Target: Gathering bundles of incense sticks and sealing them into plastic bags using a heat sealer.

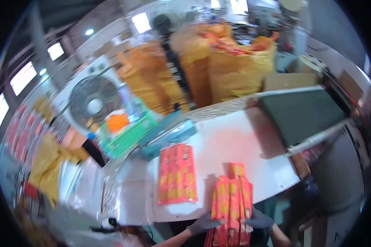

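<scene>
Clasping red packets [233, 197] between my left hand [204, 224] and right hand [259, 219], at the near edge of the white tabletop [272, 171].

I see them long and slim, with yellow patches, bunched side by side with uneven tops, one poking above the rest. Both hands, gloved in grey, are clamped on the bunch from opposite sides, low down; blur hides the exact finger placement. My forearms [175, 240] slant inward from the lower edge. Left of the bunch, well apart, a similar red row [178, 175] lies on the tabletop.
</scene>
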A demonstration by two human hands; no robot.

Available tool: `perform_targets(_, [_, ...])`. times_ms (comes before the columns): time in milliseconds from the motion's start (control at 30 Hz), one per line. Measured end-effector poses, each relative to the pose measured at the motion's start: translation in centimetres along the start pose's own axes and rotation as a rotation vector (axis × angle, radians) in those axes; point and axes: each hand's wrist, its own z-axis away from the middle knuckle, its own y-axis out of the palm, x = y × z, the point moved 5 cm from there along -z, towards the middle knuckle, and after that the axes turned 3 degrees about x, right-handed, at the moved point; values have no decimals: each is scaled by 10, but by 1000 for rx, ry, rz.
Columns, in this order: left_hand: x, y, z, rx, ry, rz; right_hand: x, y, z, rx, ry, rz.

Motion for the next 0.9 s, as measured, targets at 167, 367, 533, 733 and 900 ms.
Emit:
perform_targets(167, [-61,9,-16,-142,312,-108,27,24,-14,-108,-294,-67])
perform_targets(367, [-125,-31,8,-414,649,2,94,-6,-47,-286,-474,222])
perform_targets(533, [-153,-50,1,-92,741,217,146,-1,-69,-195,-593,556])
perform_targets(733, [-174,-60,0,-325,1029,-165,207,49,-74,-184,-842,218])
perform_targets(900, [-161,-15,34,-392,613,0,184,67,-28,-411,-791,40])
